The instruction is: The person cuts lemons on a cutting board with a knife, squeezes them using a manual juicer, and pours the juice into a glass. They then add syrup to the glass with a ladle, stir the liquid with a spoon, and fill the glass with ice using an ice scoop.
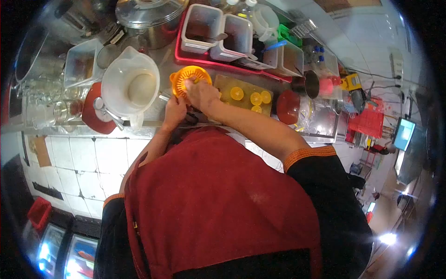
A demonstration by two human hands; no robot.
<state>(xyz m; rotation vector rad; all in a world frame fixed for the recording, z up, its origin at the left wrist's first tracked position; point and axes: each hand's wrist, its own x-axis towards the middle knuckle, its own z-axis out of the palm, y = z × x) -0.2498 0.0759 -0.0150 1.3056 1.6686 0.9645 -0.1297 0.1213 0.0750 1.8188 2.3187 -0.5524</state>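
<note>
An orange plastic citrus juicer [194,70] stands at the counter's front edge. My left hand [175,109] is closed at its near side, steadying it. My right hand [203,95] presses down over the juicer's middle with bent fingers; what lies under the palm is hidden. Right of the hands, a cutting board [224,83] bears several cut orange halves [237,93], cut faces up. A large translucent pitcher [111,88] stands to the left of my left hand.
Left of the pitcher lies a red tray [89,114] with a metal utensil. Behind the juicer, a red tray [183,56] holds white containers [202,25]. A big lidded pot [153,23] stands at the back left; a red bowl [288,107] sits right of the board.
</note>
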